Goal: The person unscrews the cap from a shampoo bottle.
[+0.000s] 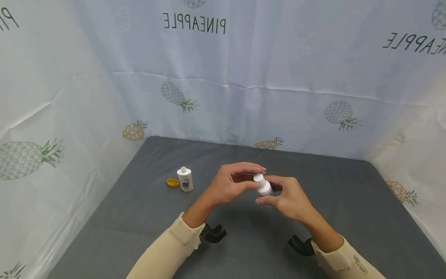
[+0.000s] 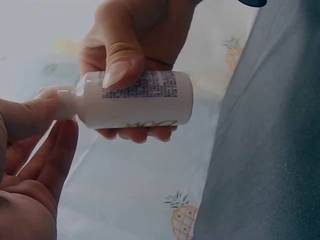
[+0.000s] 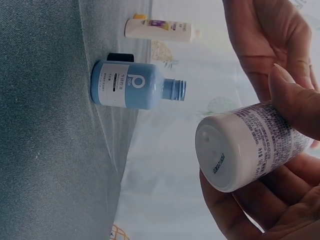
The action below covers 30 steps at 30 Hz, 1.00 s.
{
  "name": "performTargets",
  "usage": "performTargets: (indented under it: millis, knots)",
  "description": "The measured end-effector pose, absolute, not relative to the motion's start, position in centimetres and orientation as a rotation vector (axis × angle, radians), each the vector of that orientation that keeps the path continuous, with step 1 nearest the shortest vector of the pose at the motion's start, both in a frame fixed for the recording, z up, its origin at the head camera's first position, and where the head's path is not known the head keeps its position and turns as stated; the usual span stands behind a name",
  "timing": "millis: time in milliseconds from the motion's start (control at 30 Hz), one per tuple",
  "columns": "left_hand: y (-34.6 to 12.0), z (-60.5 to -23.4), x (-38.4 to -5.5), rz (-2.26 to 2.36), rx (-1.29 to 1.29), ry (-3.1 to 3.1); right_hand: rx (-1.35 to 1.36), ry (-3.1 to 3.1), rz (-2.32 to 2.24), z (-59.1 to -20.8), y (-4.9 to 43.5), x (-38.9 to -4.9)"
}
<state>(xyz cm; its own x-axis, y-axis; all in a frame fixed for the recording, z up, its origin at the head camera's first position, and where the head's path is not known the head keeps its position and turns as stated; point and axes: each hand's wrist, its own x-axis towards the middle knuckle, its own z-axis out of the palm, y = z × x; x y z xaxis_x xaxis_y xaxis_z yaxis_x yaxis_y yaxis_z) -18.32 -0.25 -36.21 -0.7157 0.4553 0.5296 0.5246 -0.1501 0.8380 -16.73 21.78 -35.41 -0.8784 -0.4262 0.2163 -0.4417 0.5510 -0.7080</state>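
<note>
A small white bottle (image 1: 267, 190) with a printed label is held above the table between both hands. My right hand (image 1: 290, 197) grips its body, thumb on one side and fingers round the other, as the left wrist view shows. At the neck, my left hand (image 1: 226, 184) pinches the white cap (image 1: 259, 178) between thumb and fingers. The left wrist view has the bottle (image 2: 150, 111) lying sideways in the picture, its cap (image 2: 66, 102) still on the neck. Its round base (image 3: 216, 152) faces the right wrist camera.
On the grey table (image 1: 139, 221), an uncapped white bottle (image 1: 186, 181) stands at left beside a yellow cap (image 1: 172, 183). The right wrist view also shows an uncapped blue bottle (image 3: 150, 85) with a black cap (image 3: 121, 57) near it. A pineapple-print curtain (image 1: 223, 108) encloses the table.
</note>
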Motion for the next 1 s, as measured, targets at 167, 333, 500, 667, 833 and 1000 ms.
performTargets:
  millis: [167, 333, 500, 667, 833, 1000]
  knots:
    - [-0.27, -36.28, -18.4, -1.949, -1.124, -2.043, 0.777, -2.746, 1.293, -35.42, 21.76, -16.8]
    - [-0.2, -36.41, -18.38, -1.959, -1.151, -2.028, 0.798, -2.75, 1.328, -35.51, 21.7, -16.82]
    - [-0.23, -36.4, -18.27, -2.02, -1.221, -1.985, 0.811, -2.753, 1.296, -35.6, 21.77, -16.76]
    - [-0.14, -36.49, -18.35, -1.925, -1.164, -2.029, 0.814, -2.751, 1.308, -35.68, 21.84, -16.78]
    - [-0.14, -36.62, -18.57, -1.907, -1.225, -2.008, 0.825, -2.755, 1.311, -35.75, 21.84, -16.84]
    - [-0.46, -36.32, -18.61, -1.915, -1.301, -2.013, 0.828, -2.759, 1.301, -35.78, 21.92, -16.81]
